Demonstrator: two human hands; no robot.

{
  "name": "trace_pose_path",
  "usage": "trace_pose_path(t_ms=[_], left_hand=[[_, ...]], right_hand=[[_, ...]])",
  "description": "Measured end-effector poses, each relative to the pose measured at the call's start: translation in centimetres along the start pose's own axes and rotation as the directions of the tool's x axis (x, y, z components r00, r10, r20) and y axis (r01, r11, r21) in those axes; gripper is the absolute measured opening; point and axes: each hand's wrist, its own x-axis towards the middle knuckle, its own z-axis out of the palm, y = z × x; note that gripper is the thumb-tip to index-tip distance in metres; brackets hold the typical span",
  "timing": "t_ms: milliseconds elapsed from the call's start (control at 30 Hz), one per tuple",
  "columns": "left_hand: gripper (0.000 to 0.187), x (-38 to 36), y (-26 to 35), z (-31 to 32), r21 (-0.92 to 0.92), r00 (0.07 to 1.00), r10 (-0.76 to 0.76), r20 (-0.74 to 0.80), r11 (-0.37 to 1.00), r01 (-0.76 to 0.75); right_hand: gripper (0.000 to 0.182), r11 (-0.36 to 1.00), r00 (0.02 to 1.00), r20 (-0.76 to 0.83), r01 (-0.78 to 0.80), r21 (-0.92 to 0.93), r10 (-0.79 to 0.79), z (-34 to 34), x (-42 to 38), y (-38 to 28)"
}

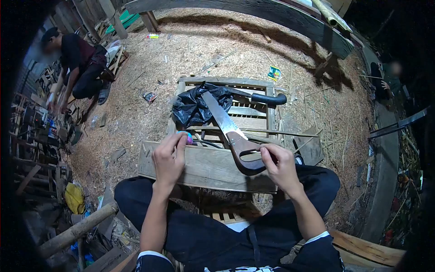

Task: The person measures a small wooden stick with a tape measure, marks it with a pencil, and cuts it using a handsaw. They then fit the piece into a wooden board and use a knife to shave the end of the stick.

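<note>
My left hand (pixel 168 161) is closed in a pinch above the left part of a wooden plank (pixel 204 165). At its fingertips shows a small round blue and purple thing (pixel 188 138), too little seen to name. On the right, my right hand (pixel 280 165) pinches the edge of the dark handle of a handsaw (pixel 222 120). The saw's blade points up and left, its tip over a black plastic bag (pixel 195 104). Beyond it, another tool with a black handle (pixel 269 99) lies partly under the bag on a slatted wooden frame (pixel 269 119).
Thin wooden strips (pixel 272 132) lie across the frame. A long beam (pixel 253 16) spans the back. At left a person (pixel 81 68) crouches by piled wood; another person (pixel 385 84) is at the far right. Wood shavings cover the ground (pixel 131 72). A pole (pixel 79 229) juts in lower left.
</note>
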Motion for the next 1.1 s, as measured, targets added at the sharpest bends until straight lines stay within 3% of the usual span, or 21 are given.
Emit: trace_pose_path(t_ms=[67,167,333,400,467,533,567,667,733,800,1100], left_hand=[[0.018,-0.3,0.1,0.1,-0.025,0.999,-0.044,0.017,0.999,0.044],[0.020,-1.4,0.7,2.5,-0.063,0.979,0.101,0.177,0.994,-0.091],[0.022,-0.7,2.0,2.8,-0.043,0.963,0.126,0.240,0.992,-0.119],[0.021,0.0,1.6,3.1,-0.089,0.940,0.175,0.293,0.984,-0.156],[0.021,0.9,1.0,3.6,-0.105,0.940,0.222,0.258,0.974,-0.201],[0.023,1.8,0.1,4.0,-0.056,0.914,0.215,0.344,0.976,-0.209],[0.026,2.1,-0.6,4.3,-0.028,0.896,0.193,0.399,0.980,-0.198],[0.027,1.6,-2.5,6.0,0.100,0.877,0.233,0.421,0.949,-0.300],[0.030,1.9,-2.0,6.8,0.104,0.855,0.252,0.453,0.938,-0.332],[0.032,2.6,-1.7,7.5,0.078,0.857,0.312,0.409,0.924,-0.374],[0.039,2.8,-2.6,8.7,0.062,0.893,0.296,0.338,0.940,-0.335]], right_hand=[[0.018,0.999,0.997,0.081,0.001,-0.039,0.002,-0.7,-0.5,0.1],[0.022,1.000,0.986,0.167,0.003,0.007,-0.005,-0.1,-1.2,0.0],[0.019,0.989,0.985,0.085,0.144,0.037,-0.147,1.4,-0.5,-1.2],[0.018,0.988,0.987,0.107,0.109,0.112,-0.121,1.3,-0.2,-1.8],[0.028,0.988,0.988,0.134,0.059,0.142,-0.079,1.7,-0.1,-1.2],[0.029,0.904,0.973,0.196,-0.189,0.383,0.120,2.1,0.5,-1.3],[0.029,0.867,0.962,0.229,-0.237,0.438,0.147,2.2,0.6,-0.8],[0.028,0.856,0.951,0.277,-0.254,0.451,0.136,2.6,0.9,0.8],[0.023,0.846,0.921,0.314,-0.349,0.404,0.230,2.3,1.0,0.5],[0.019,0.929,0.963,0.218,-0.221,0.297,0.159,2.6,1.4,0.9],[0.015,0.936,0.974,0.100,-0.224,0.273,0.204,3.2,2.7,1.4]])
